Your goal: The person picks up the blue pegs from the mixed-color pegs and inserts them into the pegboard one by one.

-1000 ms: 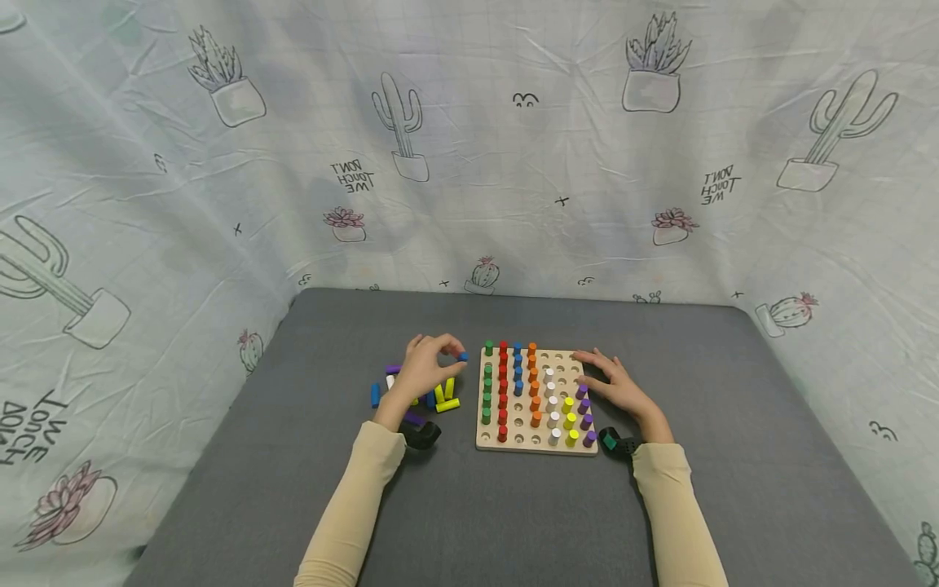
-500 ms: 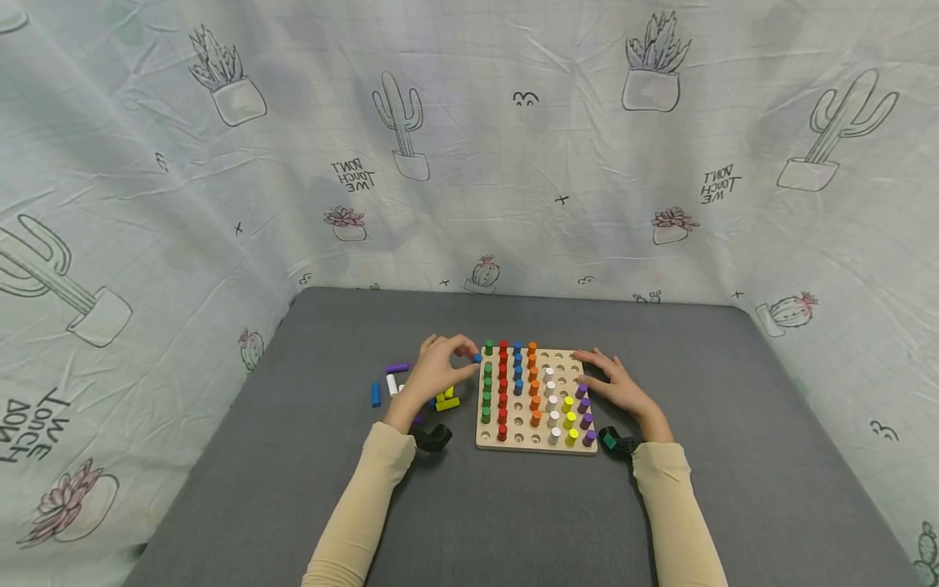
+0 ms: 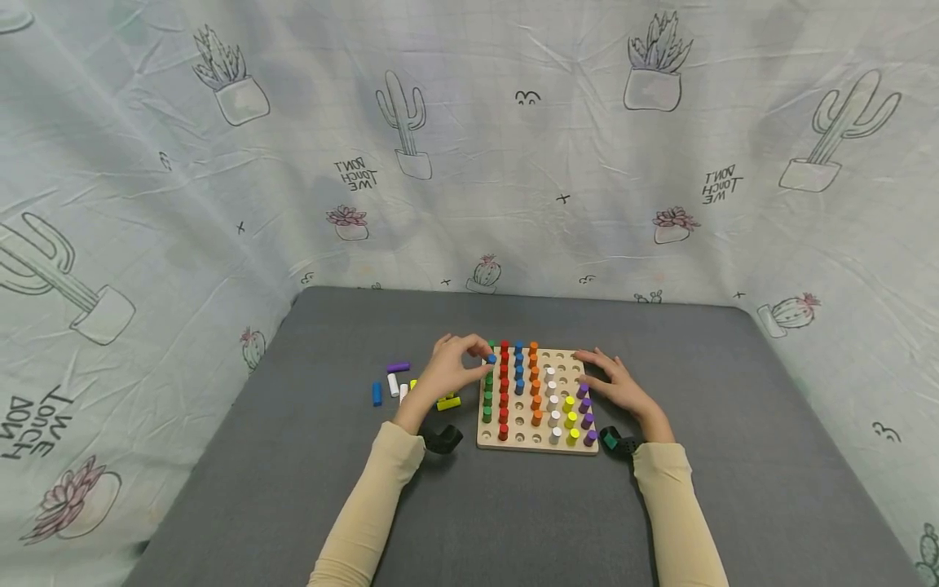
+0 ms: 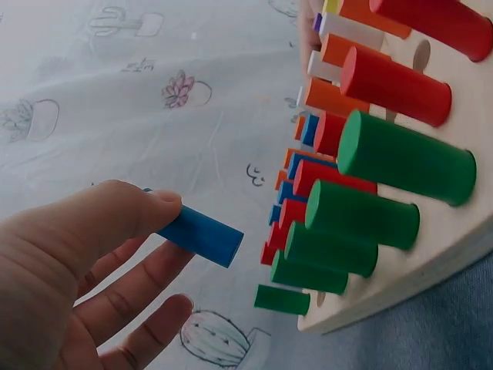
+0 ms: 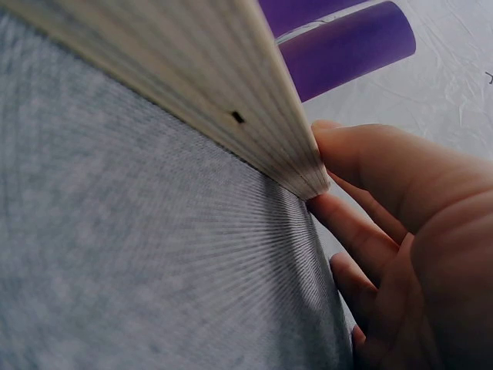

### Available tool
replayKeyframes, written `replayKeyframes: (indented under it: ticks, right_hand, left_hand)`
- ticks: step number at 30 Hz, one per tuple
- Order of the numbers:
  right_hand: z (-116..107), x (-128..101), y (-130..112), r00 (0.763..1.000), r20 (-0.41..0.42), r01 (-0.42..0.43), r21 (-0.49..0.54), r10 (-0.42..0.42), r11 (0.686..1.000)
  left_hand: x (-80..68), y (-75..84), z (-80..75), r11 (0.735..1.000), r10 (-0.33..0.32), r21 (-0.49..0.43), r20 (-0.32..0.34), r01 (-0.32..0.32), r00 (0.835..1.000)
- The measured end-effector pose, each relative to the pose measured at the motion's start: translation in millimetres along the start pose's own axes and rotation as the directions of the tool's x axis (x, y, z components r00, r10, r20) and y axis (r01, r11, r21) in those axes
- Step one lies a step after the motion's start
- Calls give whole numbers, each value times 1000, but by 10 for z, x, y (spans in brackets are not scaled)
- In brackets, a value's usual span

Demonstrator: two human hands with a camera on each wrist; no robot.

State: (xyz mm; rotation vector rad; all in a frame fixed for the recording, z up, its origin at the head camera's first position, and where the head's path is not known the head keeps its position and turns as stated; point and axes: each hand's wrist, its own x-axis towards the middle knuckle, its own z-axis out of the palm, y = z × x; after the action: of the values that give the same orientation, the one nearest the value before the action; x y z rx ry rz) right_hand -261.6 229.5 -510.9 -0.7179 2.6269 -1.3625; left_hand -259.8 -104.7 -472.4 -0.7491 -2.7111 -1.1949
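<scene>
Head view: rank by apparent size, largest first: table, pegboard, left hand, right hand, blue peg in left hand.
1. Table
2. Pegboard
3. Left hand and right hand: look about alike, unranked
4. Blue peg, partly covered by fingers

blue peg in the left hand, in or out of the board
Out: in the left wrist view, the left hand pinches the blue peg, its free end clear of the board.
</scene>
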Motion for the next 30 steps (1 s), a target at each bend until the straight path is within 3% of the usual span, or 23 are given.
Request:
replayKeyframes:
  ticks: [5,15,30]
  right_hand:
    - [-12,-12,-23,1000,-2,-1,14,1,1000]
    - [-12,-22,-41,1000,-1,-13,14,13,1000]
    - [-3,-4,-31,1000,0,-20,11,20,1000]
  left_hand:
    - [38,60,26,999,25,-41,20,-24,999]
    - [77,125,105,999,32,-15,29,-32,999]
    - [63,135,234,995,68,-83,124,-58,990]
